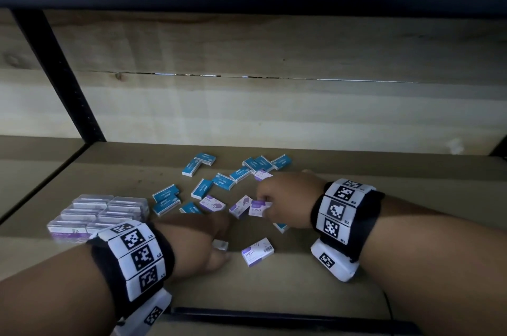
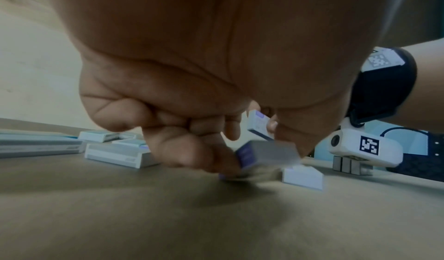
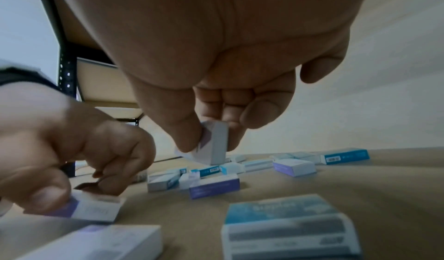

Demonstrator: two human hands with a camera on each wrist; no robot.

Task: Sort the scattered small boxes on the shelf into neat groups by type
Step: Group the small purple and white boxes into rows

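1. The left hand (image 1: pixel 211 239) pinches a purple staple box (image 1: pixel 220 244) low on the shelf (image 1: pixel 301 280).
2. The right hand (image 1: pixel 282 195) grips another purple box (image 1: pixel 259 208) lifted off the shelf.
3. Blue boxes (image 1: pixel 201 188) lie scattered behind both hands.
4. Stacked clear cases (image 1: pixel 96 215) sit just left of the left hand.

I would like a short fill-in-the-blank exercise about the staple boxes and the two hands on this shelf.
1. The right hand pinches a white and ____ staple box.
2. The loose boxes at the back of the shelf are white and ____.
3. The left hand grips a small box that rests on the ____.
4. The neat group lies on the person's ____ side.

Missing words: purple; blue; shelf; left
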